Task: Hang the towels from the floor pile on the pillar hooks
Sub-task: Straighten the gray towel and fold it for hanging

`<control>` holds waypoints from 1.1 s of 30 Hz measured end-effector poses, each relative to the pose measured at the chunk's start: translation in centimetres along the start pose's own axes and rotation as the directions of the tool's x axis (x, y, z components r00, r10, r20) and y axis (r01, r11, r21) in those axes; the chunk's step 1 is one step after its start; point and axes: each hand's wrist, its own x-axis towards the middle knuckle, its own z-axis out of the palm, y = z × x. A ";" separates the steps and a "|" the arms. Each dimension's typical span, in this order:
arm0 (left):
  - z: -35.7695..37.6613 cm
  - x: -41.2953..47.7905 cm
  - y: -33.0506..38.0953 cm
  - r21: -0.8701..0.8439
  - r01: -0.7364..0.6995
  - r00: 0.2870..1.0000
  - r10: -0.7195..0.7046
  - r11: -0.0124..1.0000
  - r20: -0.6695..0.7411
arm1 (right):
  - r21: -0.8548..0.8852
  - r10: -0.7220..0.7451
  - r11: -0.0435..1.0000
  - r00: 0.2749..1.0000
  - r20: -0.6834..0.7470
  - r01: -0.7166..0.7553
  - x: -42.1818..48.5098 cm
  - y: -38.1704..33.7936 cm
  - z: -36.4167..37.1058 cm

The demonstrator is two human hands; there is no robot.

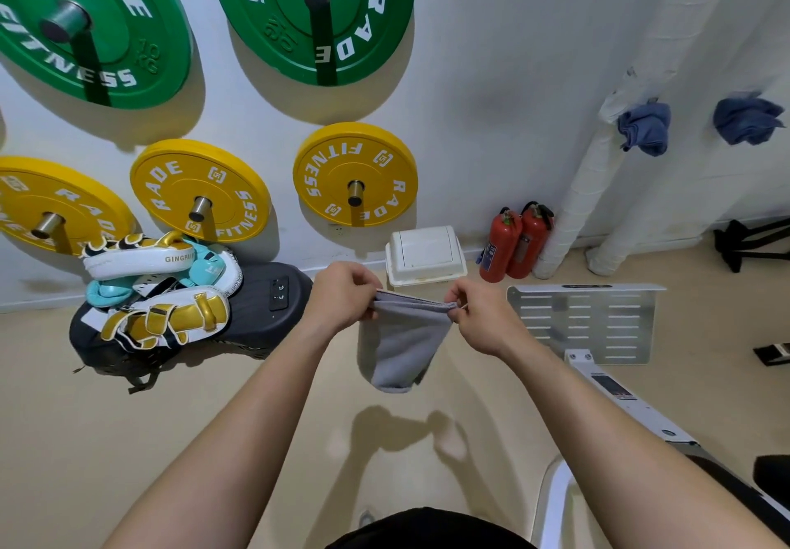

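- From the head view, we see two bare arms reaching out over the tan floor (128, 429).
- The left hand (342, 296) pinches one top corner of a grey towel (402, 347). Its fingers are curled on the cloth.
- The right hand (474, 313) pinches the other top corner, with its fingers curled too.
- The top edge of the grey towel is pulled flat between the two hands. The rest hangs down in the air, above the floor.
- We see the dark shadow of the arms and towel on the floor below.
- Far to the right, a blue towel (645, 127) hangs high up on the white pillar (705, 70). A second blue towel (748, 121) hangs beside it. We cannot see the hooks under them.
- Two white wrapped pipes (590, 189) run down to the floor near the pillar.
- Two red fire extinguishers (517, 241) stand by the wall, next to a white bin (425, 256).
- Green weight plates (316, 6) and yellow weight plates (355, 172) hang on the wall.
- A heap of gold and white boxing pads (158, 292) sits on the left.
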 end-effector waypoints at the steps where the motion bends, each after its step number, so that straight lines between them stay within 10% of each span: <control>1: 0.1 -0.1 0.2 -0.030 -0.007 1.000 0.006 1.000 -0.030 | 0.006 -0.002 1.000 1.000 -0.010 0.002 -0.1 -0.2 0.2; 12: -0.1 -1.1 -1.3 0.159 -0.274 0.951 0.243 0.948 0.190 | 0.200 -0.015 0.980 0.999 -0.047 0.024 0.5 0.3 -1.5; 24: 2.1 -1.3 0.6 -0.116 -0.362 0.915 0.376 0.925 0.144 | 0.010 -0.142 0.989 0.942 0.305 0.146 0.7 -1.2 -4.6; 33: 2.5 -2.3 -1.4 -0.367 -0.188 0.967 0.236 0.911 0.092 | -0.062 -0.332 0.933 0.917 0.221 0.353 2.0 -7.5 -4.9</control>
